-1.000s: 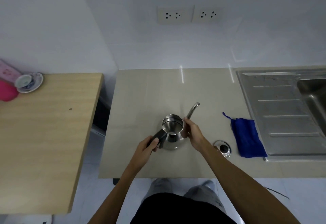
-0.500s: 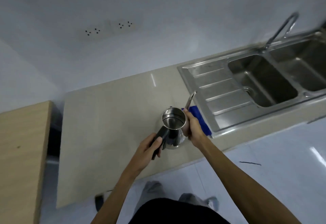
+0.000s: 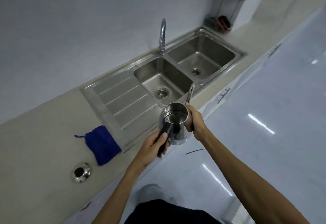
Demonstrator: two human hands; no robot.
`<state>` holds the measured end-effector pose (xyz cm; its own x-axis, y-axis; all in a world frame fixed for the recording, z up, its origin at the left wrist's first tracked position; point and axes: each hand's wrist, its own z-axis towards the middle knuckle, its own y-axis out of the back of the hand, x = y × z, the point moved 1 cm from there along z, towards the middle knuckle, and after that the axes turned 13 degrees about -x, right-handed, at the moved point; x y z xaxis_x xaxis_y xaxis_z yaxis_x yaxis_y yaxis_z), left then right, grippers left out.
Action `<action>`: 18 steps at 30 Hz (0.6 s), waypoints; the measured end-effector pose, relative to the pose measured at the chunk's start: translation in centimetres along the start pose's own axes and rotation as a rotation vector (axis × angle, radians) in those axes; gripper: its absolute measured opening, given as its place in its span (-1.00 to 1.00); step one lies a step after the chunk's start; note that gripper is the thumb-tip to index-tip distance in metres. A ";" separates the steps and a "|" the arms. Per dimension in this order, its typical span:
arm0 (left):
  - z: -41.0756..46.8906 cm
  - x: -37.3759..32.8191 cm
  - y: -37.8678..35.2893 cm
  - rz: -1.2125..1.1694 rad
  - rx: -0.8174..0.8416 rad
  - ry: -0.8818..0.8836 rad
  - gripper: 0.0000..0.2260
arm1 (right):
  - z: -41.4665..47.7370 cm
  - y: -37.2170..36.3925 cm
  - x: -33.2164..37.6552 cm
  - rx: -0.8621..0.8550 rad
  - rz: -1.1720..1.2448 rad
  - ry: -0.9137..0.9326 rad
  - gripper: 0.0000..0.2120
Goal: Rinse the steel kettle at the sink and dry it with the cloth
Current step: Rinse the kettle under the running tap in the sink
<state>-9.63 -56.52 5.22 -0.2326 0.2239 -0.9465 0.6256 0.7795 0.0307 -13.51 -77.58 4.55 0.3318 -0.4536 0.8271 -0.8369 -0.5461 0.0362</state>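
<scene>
1. I could read no brand, label or writing on anything in view.
2. The steel kettle stood upright in the air at the centre of the frame, over the front edge of the tabletop, its open mouth facing up at me.
3. Its thin spout rose toward the upper right, over the near sink; its black handle ran down to the lower left.
4. It looked polished and mirror-bright, with a bare steel inside and no lid on it.
5. My left hand had its grip closed round the handle; my right hand had its grip wrapped on the kettle's right side.
6. The blue cloth lay flat at left of centre, beside the draining board.
7. A round steel lid sat at lower left.
8. The tap stood behind the basins.
</scene>
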 end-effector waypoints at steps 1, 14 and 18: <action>0.9 -0.3 -1.3 -0.008 0.010 0.001 -0.75 | 1.1 1.1 0.6 -0.003 -0.003 0.007 -0.66; 12.1 -4.0 -7.8 -0.105 -0.109 0.079 -0.69 | 14.4 0.5 8.1 0.185 -0.110 0.019 -0.66; 14.5 -5.1 -8.0 -0.151 -0.271 0.082 -0.68 | 17.7 -2.9 10.4 0.345 -0.196 0.033 -0.67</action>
<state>-2.67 -72.35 5.13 -0.3738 0.1317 -0.9181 0.3606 0.9326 -0.0130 0.05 -93.24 3.14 0.4521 -0.2971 0.8410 -0.5615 -0.8274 0.0095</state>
